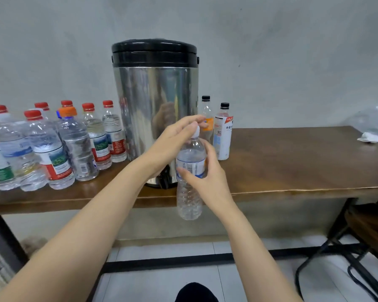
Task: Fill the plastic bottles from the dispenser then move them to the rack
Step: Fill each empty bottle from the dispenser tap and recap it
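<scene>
A steel dispenser (pixel 155 101) with a black lid stands on the wooden table (pixel 292 162); its black tap (pixel 164 178) pokes out low at the table's front edge. In front of it I hold a clear plastic bottle (pixel 190 190) with a blue and white label, upright and off the table. My right hand (pixel 207 177) grips its middle. My left hand (pixel 175 142) pinches its white cap (pixel 196 131) from above. I cannot tell how much water is in the bottle.
Several capped bottles (pixel 50 147), mostly red-topped, crowd the table left of the dispenser. Two black-capped bottles (pixel 223 131) stand at its right. A plastic bag (pixel 373 123) lies at the far right. A stool (pixel 367 232) sits under the table's right end.
</scene>
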The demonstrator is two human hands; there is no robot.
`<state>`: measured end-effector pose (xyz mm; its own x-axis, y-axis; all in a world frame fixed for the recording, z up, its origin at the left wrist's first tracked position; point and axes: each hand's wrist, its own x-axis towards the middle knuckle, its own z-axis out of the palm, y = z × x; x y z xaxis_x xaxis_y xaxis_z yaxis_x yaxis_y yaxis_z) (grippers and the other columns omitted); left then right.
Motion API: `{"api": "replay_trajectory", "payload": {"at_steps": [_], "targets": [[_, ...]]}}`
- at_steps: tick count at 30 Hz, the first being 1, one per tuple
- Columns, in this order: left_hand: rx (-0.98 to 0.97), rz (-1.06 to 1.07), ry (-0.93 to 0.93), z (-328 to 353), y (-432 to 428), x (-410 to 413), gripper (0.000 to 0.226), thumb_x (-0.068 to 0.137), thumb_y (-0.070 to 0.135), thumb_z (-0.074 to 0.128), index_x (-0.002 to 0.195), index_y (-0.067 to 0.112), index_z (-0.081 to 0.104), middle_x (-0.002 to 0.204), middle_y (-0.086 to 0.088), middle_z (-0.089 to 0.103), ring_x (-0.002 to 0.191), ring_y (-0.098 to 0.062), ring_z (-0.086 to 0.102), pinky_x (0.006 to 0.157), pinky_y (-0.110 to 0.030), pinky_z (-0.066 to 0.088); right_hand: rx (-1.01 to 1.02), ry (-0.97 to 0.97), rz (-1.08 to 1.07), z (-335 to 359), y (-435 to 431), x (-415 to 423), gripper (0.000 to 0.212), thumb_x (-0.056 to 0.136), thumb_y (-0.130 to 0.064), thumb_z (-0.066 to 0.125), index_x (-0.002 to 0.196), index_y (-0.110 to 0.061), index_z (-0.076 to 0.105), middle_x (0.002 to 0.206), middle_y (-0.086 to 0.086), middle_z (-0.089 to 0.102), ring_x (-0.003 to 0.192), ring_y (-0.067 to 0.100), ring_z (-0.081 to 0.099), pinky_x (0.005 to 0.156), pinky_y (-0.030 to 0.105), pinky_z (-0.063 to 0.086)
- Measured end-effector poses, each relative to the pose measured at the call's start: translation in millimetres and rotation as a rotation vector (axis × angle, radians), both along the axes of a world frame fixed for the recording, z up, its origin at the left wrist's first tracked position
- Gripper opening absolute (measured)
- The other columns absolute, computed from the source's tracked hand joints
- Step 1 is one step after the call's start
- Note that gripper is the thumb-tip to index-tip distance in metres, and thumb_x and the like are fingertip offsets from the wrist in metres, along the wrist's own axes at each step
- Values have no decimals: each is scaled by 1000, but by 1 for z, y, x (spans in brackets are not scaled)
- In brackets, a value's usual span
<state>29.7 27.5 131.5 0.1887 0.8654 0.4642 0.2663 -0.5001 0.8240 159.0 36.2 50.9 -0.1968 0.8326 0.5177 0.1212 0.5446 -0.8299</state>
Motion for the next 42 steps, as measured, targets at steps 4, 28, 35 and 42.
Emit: {"api": "replay_trajectory", "payload": {"at_steps": [4,28,35,42], "targets": [[-37,30,-128,-10,-14,-13,28,101,17,51,126,17,63,120,5,70,111,-4,64,91,-18,50,-6,-25,-39,-12,-7,-10,77,78,-29,82,140,-40,38,125,-34,54,116,-12,51,95,13,43],[146,443,-55,-23,-27,-59,12,91,22,68,101,24,74,95,11,72,83,-2,63,78,-14,49,16,-191,-254,-54,-28,-48,80,79,-40,78,143,-44,30,132,-22,52,112,3,54,77,24,42],[-75,593,-353,-75,-1,-122,16,89,15,72,101,21,64,102,-3,67,94,-19,63,87,-28,52,-52,-154,-304,-70,-26,-45,76,79,-44,77,140,-45,32,133,-23,52,113,4,54,81,29,46],[-246,943,-12,-143,21,-158,18,82,16,78,96,13,68,97,1,66,98,-20,61,84,-27,44,-104,-182,-357,-87,-22,-40,76,81,-44,76,142,-42,30,136,-20,51,114,8,56,85,36,51]]}}
